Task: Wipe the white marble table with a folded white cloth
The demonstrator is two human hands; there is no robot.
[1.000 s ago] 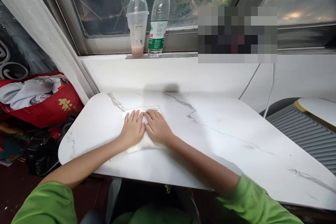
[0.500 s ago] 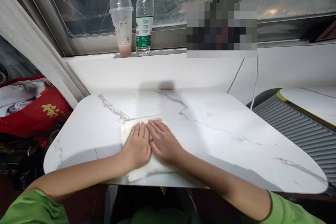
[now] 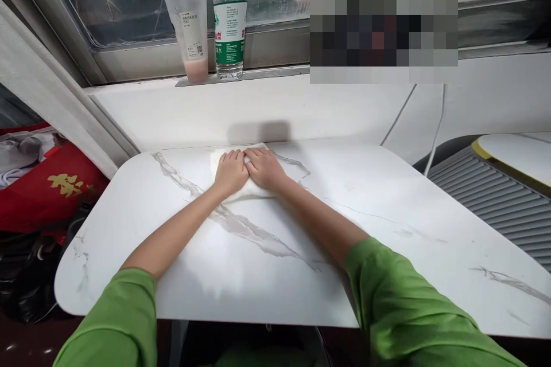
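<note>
A white cloth lies flat near the back edge of the white marble-patterned table. My left hand rests palm down on its left part, fingers stretched forward and lying flat. Beside it, my right hand presses flat on the cloth's right part, its fingers also extended. The two hands touch or nearly touch at the thumbs. Both hands cover much of the cloth's middle.
On the sill stand a plastic cup with pink drink and a water bottle. A blurred patch hides part of the window. White cables hang at the right. A red bag is at the left, a grey ribbed surface at the right.
Both hands and the cloth have moved forward across the table, from near its front edge to its back edge. The arms are stretched out further, and the camera view has shifted.
</note>
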